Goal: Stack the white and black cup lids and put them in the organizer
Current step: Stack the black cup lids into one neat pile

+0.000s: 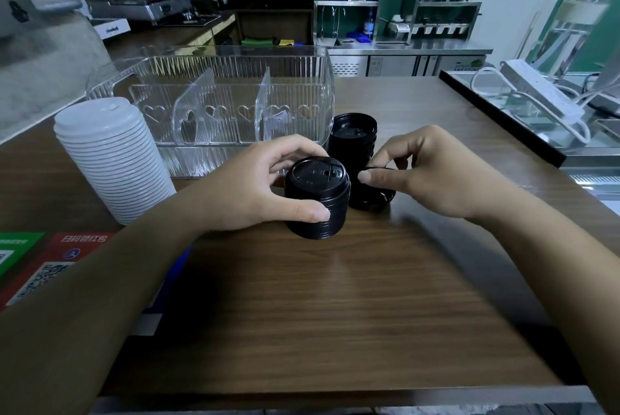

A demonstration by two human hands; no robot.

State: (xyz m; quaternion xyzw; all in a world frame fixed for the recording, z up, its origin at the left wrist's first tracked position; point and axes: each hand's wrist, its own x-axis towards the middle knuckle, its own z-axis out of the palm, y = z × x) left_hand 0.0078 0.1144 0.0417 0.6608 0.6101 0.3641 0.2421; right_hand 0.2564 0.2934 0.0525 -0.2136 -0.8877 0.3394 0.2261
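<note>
Two hands are busy over a brown wooden table (335,297). The left hand (268,186) wraps around a short stack of black lids (317,200) that stands on the table. Its thumb presses the near side and its curled fingers hold the far side, near the top. The right hand (432,173) is just to the right of that stack. Its thumb and first finger pinch the thin edge of one black lid (372,194), tipped up above the table. The other fingers are curled in close.

Behind these sits a second stack of black lids (352,139), right next to the clear organizer (235,102). The organizer stands at the far side of the table and has see-through walls with little heart shapes and two dividers inside. I cannot see any lids in it.

On the left, a tall stack of white lids (110,159) stands on the table, touching the front left corner of the organizer. Some red and green cards (50,263) lie near the left edge.
</note>
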